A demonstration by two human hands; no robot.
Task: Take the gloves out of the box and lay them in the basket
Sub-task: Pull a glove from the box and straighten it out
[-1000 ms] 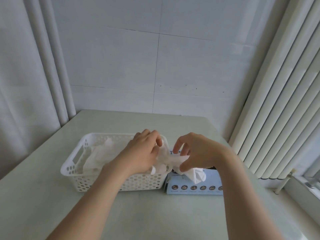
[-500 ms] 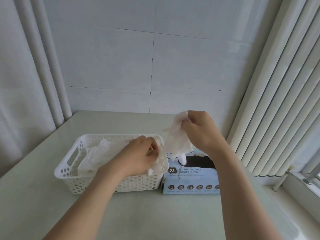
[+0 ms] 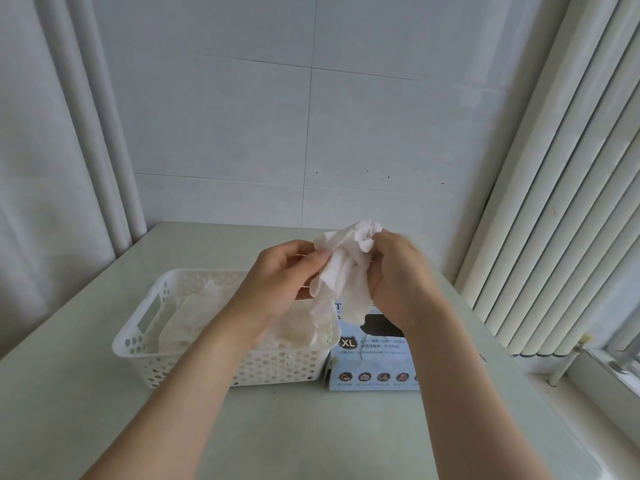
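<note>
While the table is occupied by the white basket, where crumpled gloves are seemingly heaped, and by the blue box just beside it, the left hand and the right hand are held above both, and a white glove is pinched by the curled fingers of each.

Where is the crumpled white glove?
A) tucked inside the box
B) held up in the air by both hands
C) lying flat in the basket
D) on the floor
B: the left hand and the right hand both pinch the glove, holding it up above the basket and the box.
</note>
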